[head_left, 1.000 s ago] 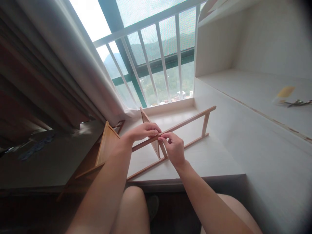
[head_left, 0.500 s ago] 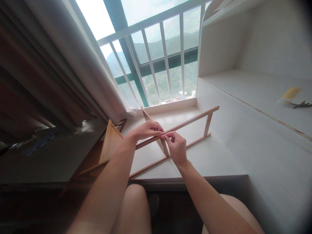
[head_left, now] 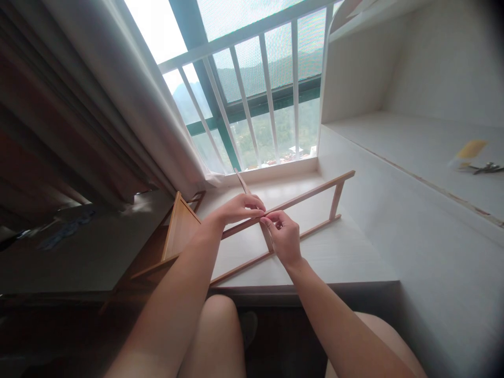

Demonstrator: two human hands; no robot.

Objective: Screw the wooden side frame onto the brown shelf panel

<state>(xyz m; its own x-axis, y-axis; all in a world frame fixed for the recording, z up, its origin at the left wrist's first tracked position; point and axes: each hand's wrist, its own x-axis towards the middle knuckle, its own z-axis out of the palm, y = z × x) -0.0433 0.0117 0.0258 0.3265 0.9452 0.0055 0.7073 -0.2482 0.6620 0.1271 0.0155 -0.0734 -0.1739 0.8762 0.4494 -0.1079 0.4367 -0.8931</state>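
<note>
A wooden frame (head_left: 311,195), with two long rails joined by a crossbar at its right end, lies on its side on the white ledge. My left hand (head_left: 244,206) has its fingers closed over the upper rail near its middle. Just to the right, my right hand (head_left: 284,237) pinches at the near side of that rail; whatever its fingertips hold is too small and covered to make out. A second wooden piece (head_left: 243,182) crosses behind the rail where both hands meet. At the frame's left end a flat wooden panel (head_left: 180,228) stands tilted, partly behind my left forearm.
The white ledge (head_left: 334,262) ends at a front edge above my knees. A white railing (head_left: 270,100) and window rise behind it, with a grey curtain (head_left: 118,105) on the left. A yellow object (head_left: 471,149) and some dark metal items (head_left: 489,168) lie on the right shelf.
The crossing wooden piece has swung slightly, its far end moving up and to the right. Both hands stay at the same spot on the rail.
</note>
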